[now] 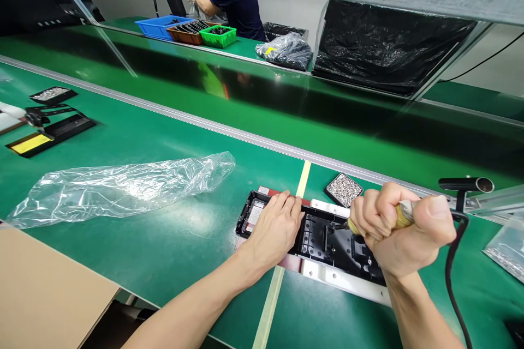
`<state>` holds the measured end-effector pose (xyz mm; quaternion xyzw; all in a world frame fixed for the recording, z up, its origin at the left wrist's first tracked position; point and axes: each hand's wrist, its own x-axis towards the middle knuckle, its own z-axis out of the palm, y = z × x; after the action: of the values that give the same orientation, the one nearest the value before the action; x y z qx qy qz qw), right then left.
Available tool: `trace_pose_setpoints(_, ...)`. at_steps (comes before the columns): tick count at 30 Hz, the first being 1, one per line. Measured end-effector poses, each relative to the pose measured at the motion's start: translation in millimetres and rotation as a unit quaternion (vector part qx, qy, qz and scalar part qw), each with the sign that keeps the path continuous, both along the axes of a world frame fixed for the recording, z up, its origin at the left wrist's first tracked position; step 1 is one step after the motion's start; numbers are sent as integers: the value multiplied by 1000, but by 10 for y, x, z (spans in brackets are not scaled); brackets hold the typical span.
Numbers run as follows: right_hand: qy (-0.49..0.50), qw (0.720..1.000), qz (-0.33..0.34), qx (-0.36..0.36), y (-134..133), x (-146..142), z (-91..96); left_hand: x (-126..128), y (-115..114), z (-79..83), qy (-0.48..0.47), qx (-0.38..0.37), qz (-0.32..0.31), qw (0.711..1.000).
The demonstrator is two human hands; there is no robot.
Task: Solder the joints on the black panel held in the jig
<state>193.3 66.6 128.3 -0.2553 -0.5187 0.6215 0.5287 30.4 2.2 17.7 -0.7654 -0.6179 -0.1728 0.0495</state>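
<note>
Screwdriver with yellow handle [403,215] points into open black plastic housing [314,235]

The housing lies in front of the person, on the green tabletop [184,262], between two white fixture rails [346,282] that are joined to a reddish-brown base [292,263]. Its left end shows a rounded black frame with a white printed label [254,214]; whether this frame is one piece with the rest, I cannot tell, because the hand covers the joint.

The left hand [278,226] is laid flat over this joint, with fingers extended and close together, and it seems to steady the housing. The right hand [409,251] is closed around the yellow handle, and the thin dark shaft reaches down into the interior.

As I judge, the work is in its middle part. The housing is already seated in the fixture and its inside is exposed. Some bright spots there may be screw heads, but which are tightened, I cannot tell. A small black square tray [344,190], just beyond the housing, holds many small metal pieces, probably screws, so more fastening possibly remains.
</note>
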Motion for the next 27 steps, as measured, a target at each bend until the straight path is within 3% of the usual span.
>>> trace_pose_setpoints(27,12,1000,15,-4,5,14,-21,-3,3,-11,1,-1,0,1000)
